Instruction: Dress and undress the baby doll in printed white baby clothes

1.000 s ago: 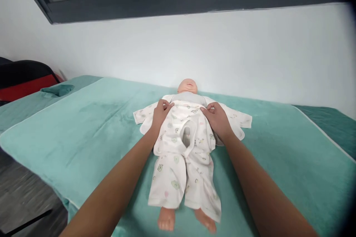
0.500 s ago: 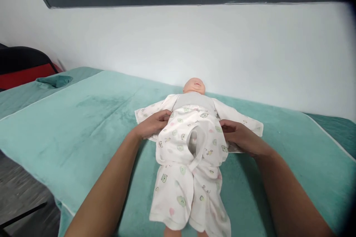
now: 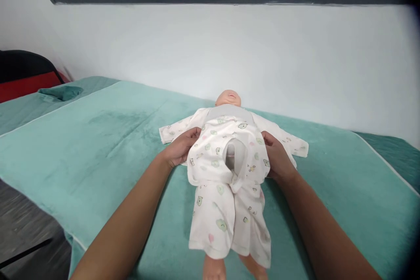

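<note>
The trousers are worn by the doll, which is laid on the green sheet, their long axis set from 12 to 6 o'clock. They are touched at 3 o'clock from the left hand and 9 o'clock from the right hand, neither nearer. Fingers are curled at the 2 side edges; whether cloth is pinched cannot be told. White cloth is dotted with green and pink prints, and 1 oval opening is seen.

Open passage: the sheet outside the left hand and right hand. Obstacles: the doll between them, its outspread sleeves, and the wall beyond its head.
</note>
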Demonstrator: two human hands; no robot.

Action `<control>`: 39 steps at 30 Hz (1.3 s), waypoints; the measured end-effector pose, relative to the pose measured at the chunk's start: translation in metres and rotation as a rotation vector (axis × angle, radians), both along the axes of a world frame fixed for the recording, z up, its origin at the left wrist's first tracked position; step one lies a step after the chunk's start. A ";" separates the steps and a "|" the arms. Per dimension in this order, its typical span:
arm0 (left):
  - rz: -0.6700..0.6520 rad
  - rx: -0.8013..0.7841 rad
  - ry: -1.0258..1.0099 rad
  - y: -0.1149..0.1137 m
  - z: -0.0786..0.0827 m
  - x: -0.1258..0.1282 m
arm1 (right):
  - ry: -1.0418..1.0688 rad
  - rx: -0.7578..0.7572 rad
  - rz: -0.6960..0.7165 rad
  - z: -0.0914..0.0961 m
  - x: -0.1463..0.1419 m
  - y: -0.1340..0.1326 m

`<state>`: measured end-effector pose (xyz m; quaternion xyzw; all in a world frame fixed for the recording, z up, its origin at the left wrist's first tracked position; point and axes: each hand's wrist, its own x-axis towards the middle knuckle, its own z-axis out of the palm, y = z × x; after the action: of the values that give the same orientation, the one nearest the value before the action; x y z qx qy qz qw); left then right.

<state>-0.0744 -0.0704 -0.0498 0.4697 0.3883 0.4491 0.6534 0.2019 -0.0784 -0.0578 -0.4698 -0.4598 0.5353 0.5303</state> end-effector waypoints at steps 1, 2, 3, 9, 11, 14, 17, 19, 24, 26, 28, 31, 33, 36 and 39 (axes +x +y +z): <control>0.022 -0.012 -0.002 0.000 0.001 0.002 | 0.015 -0.010 -0.016 0.000 -0.002 0.001; 0.046 -0.024 0.003 -0.001 0.002 0.004 | 0.039 -0.018 -0.016 0.000 -0.003 0.003; 0.069 -0.032 0.006 -0.002 0.004 0.006 | 0.070 -0.024 -0.005 0.000 -0.004 0.004; 0.191 -0.045 -0.054 -0.015 0.015 0.017 | 0.256 -0.021 0.127 -0.004 -0.007 0.013; 0.217 -0.074 -0.072 -0.018 0.016 0.019 | 0.271 -0.023 0.150 -0.005 -0.009 0.013; 0.191 -0.134 -0.104 -0.017 0.014 0.019 | 0.205 -0.031 0.131 -0.003 -0.012 0.011; 0.109 -0.128 -0.100 -0.013 0.008 0.016 | 0.050 -0.021 0.122 -0.005 -0.010 0.009; 0.061 -0.064 -0.079 -0.012 0.004 0.013 | -0.040 -0.027 0.181 -0.007 -0.005 0.008; -0.056 -0.037 -0.023 -0.014 -0.001 0.006 | -0.109 -0.075 0.314 -0.011 0.005 0.008; -0.086 -0.044 -0.007 -0.015 0.000 0.006 | -0.119 -0.057 0.321 -0.010 0.005 0.008; -0.085 -0.037 0.003 -0.016 0.001 0.007 | -0.136 -0.026 0.297 -0.010 0.004 0.008; -0.076 -0.025 0.008 -0.017 0.001 0.007 | -0.126 0.009 0.268 -0.009 0.002 0.008; -0.089 -0.017 0.016 -0.017 0.000 0.006 | -0.078 0.006 0.285 -0.009 0.000 0.007; -0.118 -0.020 0.032 -0.016 -0.001 0.004 | -0.015 -0.025 0.344 -0.005 -0.001 0.003; -0.137 -0.042 0.027 -0.015 -0.001 0.004 | -0.058 -0.016 0.368 0.002 0.001 0.000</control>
<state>-0.0705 -0.0853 -0.0506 0.4875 0.3734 0.3888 0.6868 0.2033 -0.0782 -0.0559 -0.3971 -0.5489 0.6131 0.4063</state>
